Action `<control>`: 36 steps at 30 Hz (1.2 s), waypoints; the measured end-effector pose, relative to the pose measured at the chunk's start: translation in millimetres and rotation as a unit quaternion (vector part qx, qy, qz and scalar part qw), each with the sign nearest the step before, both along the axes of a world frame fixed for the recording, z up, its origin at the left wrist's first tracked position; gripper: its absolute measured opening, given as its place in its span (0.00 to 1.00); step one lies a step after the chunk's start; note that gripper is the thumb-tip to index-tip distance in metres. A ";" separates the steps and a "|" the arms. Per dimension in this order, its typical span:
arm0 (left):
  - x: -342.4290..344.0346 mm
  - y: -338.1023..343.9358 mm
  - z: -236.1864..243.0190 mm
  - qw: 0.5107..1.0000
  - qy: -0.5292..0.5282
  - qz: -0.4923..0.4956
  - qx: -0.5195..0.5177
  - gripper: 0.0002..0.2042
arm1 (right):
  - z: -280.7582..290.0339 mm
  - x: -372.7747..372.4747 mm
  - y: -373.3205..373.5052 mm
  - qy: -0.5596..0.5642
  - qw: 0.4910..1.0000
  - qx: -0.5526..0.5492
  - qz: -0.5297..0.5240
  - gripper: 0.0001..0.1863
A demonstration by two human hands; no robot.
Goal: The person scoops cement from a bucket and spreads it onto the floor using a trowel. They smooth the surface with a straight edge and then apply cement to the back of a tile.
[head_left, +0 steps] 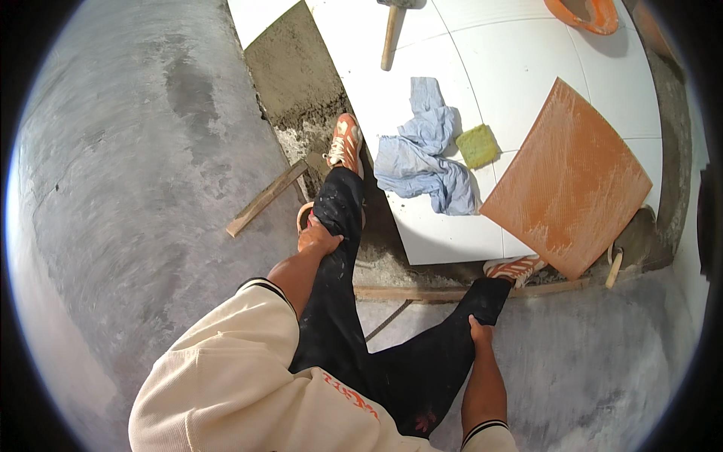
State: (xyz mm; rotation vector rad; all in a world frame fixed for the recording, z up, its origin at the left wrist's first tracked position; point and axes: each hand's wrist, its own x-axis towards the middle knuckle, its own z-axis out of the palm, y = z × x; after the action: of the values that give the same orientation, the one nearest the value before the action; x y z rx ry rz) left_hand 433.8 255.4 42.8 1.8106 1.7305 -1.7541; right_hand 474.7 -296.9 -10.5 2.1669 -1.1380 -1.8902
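Note:
My left hand point(320, 239) grips the left leg of my black trousers point(335, 196) near the knee, beside a pale orange curved object point(303, 211) partly hidden by the leg. My right hand point(480, 331) holds the right trouser leg, with some fingers hidden. One orange-and-white shoe point(343, 139) stands in the mortar strip point(282, 68); the other point(512, 267) is by a large terracotta tile point(565, 181) lying on white tiles point(512, 60). A pale blue crumpled cloth point(422, 173) and a yellow-green sponge point(476, 147) lie between them.
A wooden batten point(263, 197) lies across the strip's edge onto the grey floor point(128, 226). A wooden-handled mallet point(389, 34) and an orange basin point(587, 15) are at the top. A wooden-handled tool point(614, 267) lies right of the terracotta tile. A step edge point(392, 292) runs below.

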 end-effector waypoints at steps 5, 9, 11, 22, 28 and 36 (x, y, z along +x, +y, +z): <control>-0.4 -2.1 -4.0 1.000 0.000 0.004 0.011 0.61 | -17.5 -10.8 -23.5 -0.018 0.998 0.051 0.034 0.64; -4.3 -5.9 -16.9 0.999 -0.027 -0.017 0.007 0.60 | -14.8 -5.8 -24.6 -0.003 0.999 0.040 0.035 0.59; -13.6 -7.7 -19.1 0.990 -0.135 -0.032 -0.016 0.59 | -11.6 -6.0 -42.3 -0.030 0.996 0.084 -0.026 0.57; -9.4 -0.4 -17.7 0.998 -0.006 -0.067 -0.003 0.64 | -27.3 -10.8 -25.1 -0.038 0.998 0.056 0.019 0.59; -23.6 -9.9 -27.8 0.996 0.024 -0.080 -0.035 0.65 | -20.9 17.1 -91.0 -0.111 0.985 0.032 -0.130 0.49; -18.8 0.1 -18.4 0.989 0.032 -0.137 0.039 0.65 | -77.7 291.3 -207.1 -0.556 0.822 -0.108 -0.055 0.41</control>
State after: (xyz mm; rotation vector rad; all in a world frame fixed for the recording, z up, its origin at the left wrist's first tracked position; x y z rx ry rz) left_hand 415.0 255.6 24.3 2.1384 1.6595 -1.8843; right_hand 766.0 -504.0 -88.3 3.0915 -1.4580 -0.2559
